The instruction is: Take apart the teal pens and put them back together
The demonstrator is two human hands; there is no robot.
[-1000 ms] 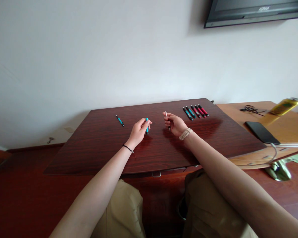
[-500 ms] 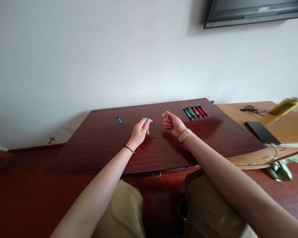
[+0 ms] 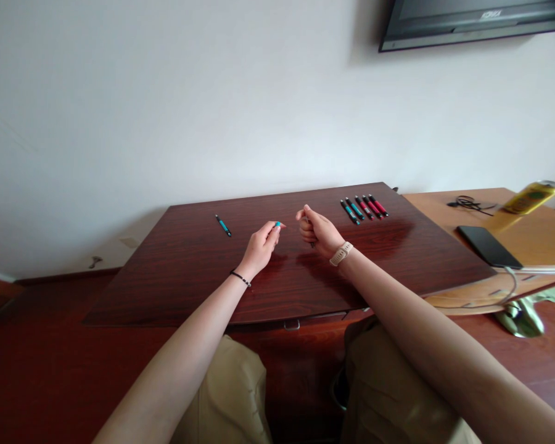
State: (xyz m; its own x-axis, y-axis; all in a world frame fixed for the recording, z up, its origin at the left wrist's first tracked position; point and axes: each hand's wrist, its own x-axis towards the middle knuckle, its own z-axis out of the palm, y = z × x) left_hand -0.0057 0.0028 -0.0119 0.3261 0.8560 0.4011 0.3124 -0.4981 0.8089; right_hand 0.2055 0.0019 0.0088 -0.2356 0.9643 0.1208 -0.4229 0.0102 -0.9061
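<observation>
Above the middle of the dark wooden table (image 3: 189, 277), my left hand (image 3: 260, 245) is closed in a pinch on a teal pen barrel (image 3: 278, 224), of which only a short end shows. My right hand (image 3: 320, 232), just right of it, is curled round a thin pen part (image 3: 312, 245); its dark lower tip peeks out below the fingers and the rest is hidden. The two hands are apart. A teal and black pen (image 3: 222, 226) lies alone on the left of the table. Two teal pens (image 3: 350, 211) and several red pens (image 3: 371, 207) lie side by side at the back right.
A lower light wood cabinet (image 3: 550, 240) adjoins on the right, bearing a black phone (image 3: 489, 247) with a white cable, a coiled black cable (image 3: 469, 204) and a tilted yellow can (image 3: 531, 197). The wall stands behind the table, with a television (image 3: 481, 24) mounted upper right.
My right hand has moved slightly left, toward my left hand, and turned a little, so less of the thin pen part shows. My left hand has barely shifted.
</observation>
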